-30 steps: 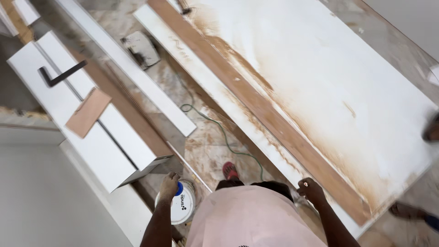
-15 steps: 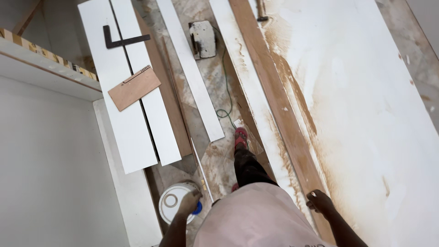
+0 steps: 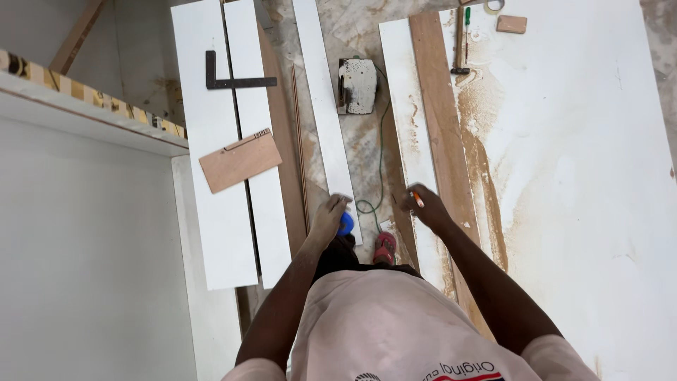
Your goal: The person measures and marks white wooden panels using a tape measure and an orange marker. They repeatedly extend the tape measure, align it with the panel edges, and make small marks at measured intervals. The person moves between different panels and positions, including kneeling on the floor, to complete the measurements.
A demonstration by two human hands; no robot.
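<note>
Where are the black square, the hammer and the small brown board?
black square (image 3: 236, 82), head view, on its long arm.
hammer (image 3: 459, 42), head view, on its wooden handle.
small brown board (image 3: 240, 161), head view, on its flat face.

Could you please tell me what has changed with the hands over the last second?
The left hand, holding a blue-and-white object, rose from beside the body to the narrow white strip. The right hand, with an orange pencil in its grip, came forward onto the white board. The boards and black square lie unchanged.
</note>
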